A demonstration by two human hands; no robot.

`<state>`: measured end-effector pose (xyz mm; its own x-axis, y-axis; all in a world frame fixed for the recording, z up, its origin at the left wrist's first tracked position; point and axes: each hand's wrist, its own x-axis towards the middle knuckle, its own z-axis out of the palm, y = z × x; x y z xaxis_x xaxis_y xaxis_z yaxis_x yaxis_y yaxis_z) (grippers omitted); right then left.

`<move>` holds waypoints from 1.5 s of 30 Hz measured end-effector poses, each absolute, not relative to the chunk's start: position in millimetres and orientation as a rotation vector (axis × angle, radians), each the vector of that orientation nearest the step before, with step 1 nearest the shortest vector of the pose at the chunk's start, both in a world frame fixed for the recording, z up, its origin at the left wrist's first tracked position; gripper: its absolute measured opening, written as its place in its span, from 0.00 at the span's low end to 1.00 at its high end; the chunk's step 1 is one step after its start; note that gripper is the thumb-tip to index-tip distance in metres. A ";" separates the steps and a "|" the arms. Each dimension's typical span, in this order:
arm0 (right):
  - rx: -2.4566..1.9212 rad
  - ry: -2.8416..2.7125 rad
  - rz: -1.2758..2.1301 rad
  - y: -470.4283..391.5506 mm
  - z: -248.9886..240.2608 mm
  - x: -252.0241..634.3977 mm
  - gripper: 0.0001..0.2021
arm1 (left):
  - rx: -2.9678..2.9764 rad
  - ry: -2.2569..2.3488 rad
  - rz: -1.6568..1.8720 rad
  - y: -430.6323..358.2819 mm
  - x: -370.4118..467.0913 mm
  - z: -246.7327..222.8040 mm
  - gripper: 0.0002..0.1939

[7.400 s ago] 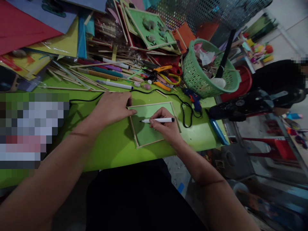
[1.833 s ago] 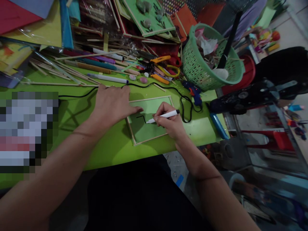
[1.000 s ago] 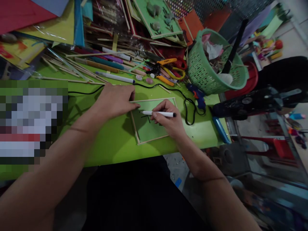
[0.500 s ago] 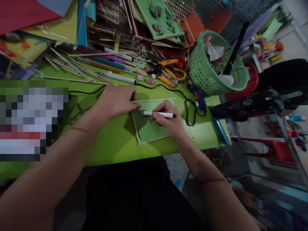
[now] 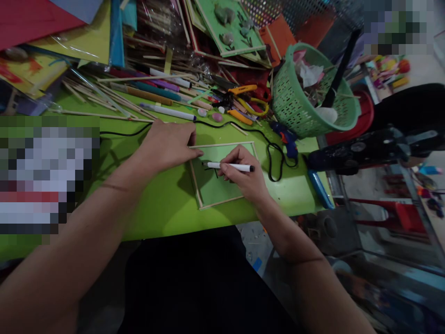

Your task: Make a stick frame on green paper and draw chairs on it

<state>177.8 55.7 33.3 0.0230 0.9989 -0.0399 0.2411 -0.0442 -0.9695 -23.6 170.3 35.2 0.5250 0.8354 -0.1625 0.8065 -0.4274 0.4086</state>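
A green card in a thin wooden stick frame [image 5: 227, 202] lies flat on the table. My left hand [image 5: 170, 141] is at its upper left corner, thumb over the edge onto the card and fingers bent outside the frame, steadying it. The tips of those fingers are partly hidden. In my right hand [image 5: 243, 174] is a white marker [image 5: 213, 164] with a black end, pinched between thumb and fingers. Its tip is at the card's left part, by a few short dark lines [image 5: 216, 173]. The right hand covers the card's right side.
Beyond the hands lie pens, thin sticks [image 5: 104, 99], orange-handled pliers [image 5: 243, 89] and small stones [image 5: 217, 117]. A green basket [image 5: 292, 102] stands at right. A black cord runs near a blue glue gun [image 5: 288, 141]. Stone-decorated green pictures [image 5: 232, 28] are stacked behind.
The marker's tip has shifted very slightly left on the card. Both hands and the framed card stay in nearly the same place.
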 end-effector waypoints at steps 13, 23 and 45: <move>-1.454 -1.364 1.104 51.6 30.9 182.3 0.10 | 2.355 1.347 0.085 171.1 -24.0 34.4 0.19; -1.459 -1.356 1.104 49.7 29.4 184.0 0.09 | 2.350 1.327 0.103 171.8 -24.4 33.6 0.19; -1.441 -1.355 1.121 48.0 26.6 188.1 0.08 | 2.362 1.289 0.101 172.0 -26.5 32.8 0.30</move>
